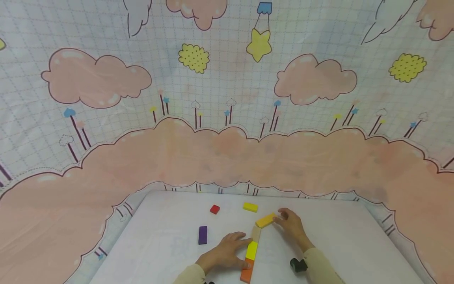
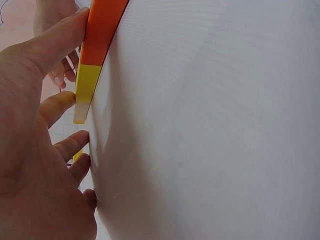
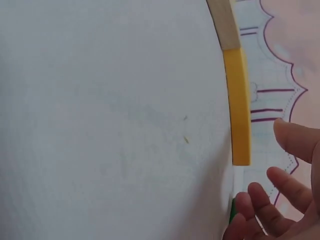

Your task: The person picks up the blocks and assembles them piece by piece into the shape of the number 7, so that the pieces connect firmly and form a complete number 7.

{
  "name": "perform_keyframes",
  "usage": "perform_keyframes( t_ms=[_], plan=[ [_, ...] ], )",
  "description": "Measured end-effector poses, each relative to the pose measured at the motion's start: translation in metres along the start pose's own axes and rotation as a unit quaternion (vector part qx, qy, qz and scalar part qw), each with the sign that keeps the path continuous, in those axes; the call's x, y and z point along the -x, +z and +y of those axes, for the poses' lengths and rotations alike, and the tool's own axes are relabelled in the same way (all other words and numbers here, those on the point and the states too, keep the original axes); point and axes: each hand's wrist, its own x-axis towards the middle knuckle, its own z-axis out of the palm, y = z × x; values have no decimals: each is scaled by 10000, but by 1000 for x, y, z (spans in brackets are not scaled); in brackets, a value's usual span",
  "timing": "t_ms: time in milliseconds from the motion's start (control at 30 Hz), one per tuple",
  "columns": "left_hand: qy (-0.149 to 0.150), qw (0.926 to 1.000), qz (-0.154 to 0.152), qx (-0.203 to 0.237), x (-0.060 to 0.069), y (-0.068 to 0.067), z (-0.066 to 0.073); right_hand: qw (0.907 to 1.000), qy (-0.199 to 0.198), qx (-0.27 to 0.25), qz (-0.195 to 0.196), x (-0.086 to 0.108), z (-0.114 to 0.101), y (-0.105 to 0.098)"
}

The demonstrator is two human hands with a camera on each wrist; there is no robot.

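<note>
A line of blocks lies on the white table: an orange block (image 1: pixel 246 273), a bright yellow block (image 1: pixel 252 251), a plain wooden block (image 1: pixel 256 233) and an amber block (image 1: pixel 265 220) angled off to the right. My left hand (image 1: pixel 228 250) is spread along the line's left side; its thumb touches the orange block and its index fingertip rests near the yellow and wooden blocks. Beside the amber block's far end is my right hand (image 1: pixel 291 227), its thumb and fingers apart, gripping nothing visible. In the right wrist view a green thing (image 3: pixel 233 210) shows partly behind its fingertips.
Farther back lie a red block (image 1: pixel 214 209) and another yellow block (image 1: pixel 250 207). A purple block (image 1: pixel 202 235) lies left of the line. A dark round-ended object (image 1: pixel 298 265) is at the right cuff. Patterned cloth (image 1: pixel 227 157) rises behind the table.
</note>
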Motion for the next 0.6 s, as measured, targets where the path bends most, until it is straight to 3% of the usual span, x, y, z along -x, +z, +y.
perform_keyframes(
  t_ms=[167,300,600],
  plan=[
    [4,10000,-2,-16,0,0,0,9994,315,-107,84,3,-2,6],
    [22,10000,2,-46,0,0,-1,9992,347,-141,165,5,-3,10],
    [105,9999,41,-26,0,1,-2,9980,534,337,93,4,-6,16]
  ],
)
